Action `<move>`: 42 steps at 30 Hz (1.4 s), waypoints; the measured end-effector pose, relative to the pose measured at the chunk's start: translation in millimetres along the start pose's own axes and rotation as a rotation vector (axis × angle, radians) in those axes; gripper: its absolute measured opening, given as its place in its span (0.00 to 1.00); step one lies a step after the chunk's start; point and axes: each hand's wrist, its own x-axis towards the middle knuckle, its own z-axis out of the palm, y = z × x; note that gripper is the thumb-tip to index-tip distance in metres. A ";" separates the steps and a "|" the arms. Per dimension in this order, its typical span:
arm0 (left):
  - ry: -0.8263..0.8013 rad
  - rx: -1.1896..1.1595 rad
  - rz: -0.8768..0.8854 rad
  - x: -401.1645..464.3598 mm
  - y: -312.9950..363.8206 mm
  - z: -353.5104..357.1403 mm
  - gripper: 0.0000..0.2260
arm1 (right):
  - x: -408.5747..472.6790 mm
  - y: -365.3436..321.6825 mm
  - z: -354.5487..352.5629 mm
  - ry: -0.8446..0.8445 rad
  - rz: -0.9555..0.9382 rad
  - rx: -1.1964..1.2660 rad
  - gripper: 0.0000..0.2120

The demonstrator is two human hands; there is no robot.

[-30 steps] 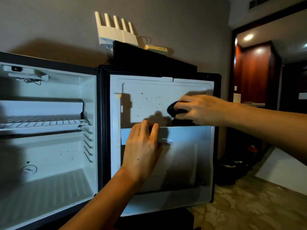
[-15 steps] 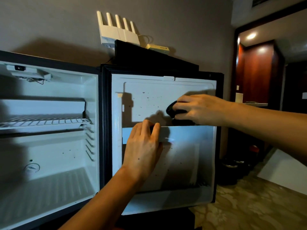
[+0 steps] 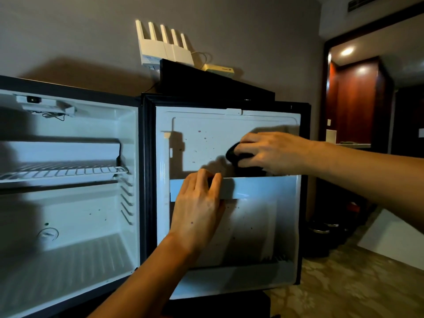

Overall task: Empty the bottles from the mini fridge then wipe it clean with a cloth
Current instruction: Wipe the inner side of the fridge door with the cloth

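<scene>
The mini fridge [image 3: 68,203] stands open with a bare white interior and one wire shelf [image 3: 62,172]; no bottles show inside. Its door [image 3: 202,138] swings out to the right, the inner panel speckled with dark spots. My right hand [image 3: 273,152] grips a dark cloth [image 3: 236,154] and presses it against the upper door panel, just above the white door rail [image 3: 261,187]. My left hand [image 3: 199,207] rests on the rail's left part, its fingers hooked over the top edge.
A white router [image 3: 165,47] with several antennas and a small beige box [image 3: 219,70] sit above the fridge by a black unit [image 3: 206,81]. Dark round objects [image 3: 321,232] stand on the patterned floor right of the door. A doorway [image 3: 358,99] opens further right.
My right hand with the cloth has shifted slightly on the upper door panel. My left hand stays on the rail.
</scene>
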 end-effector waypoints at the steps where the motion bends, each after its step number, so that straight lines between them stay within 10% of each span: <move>1: 0.002 -0.005 0.000 -0.4 0.5 -0.3 0.27 | 0.7 4.3 -2.1 0.030 0.058 -0.012 0.19; 6: 0.028 -0.005 0.002 -1.8 0.6 -1.1 0.26 | 20.3 -3.2 -7.2 0.201 0.476 0.142 0.18; 12: 0.020 0.007 0.005 -0.6 -1.0 0.9 0.25 | 8.2 -9.1 -2.8 -0.018 -0.032 0.108 0.18; 19: -0.004 -0.028 0.005 -2.3 0.1 -0.2 0.27 | 29.7 1.3 -13.2 0.169 0.388 0.133 0.17; 26: 0.013 0.014 0.016 1.2 -3.7 -0.8 0.25 | 24.1 -18.4 -1.7 0.037 -0.038 0.104 0.15; 37: 0.033 0.116 0.116 -8.1 -33.3 -18.8 0.22 | 45.1 -15.4 -18.0 0.306 0.429 0.041 0.17; 42: 0.045 0.141 0.097 -10.3 -39.5 -18.6 0.22 | 50.0 -29.6 -3.5 0.253 0.090 0.068 0.10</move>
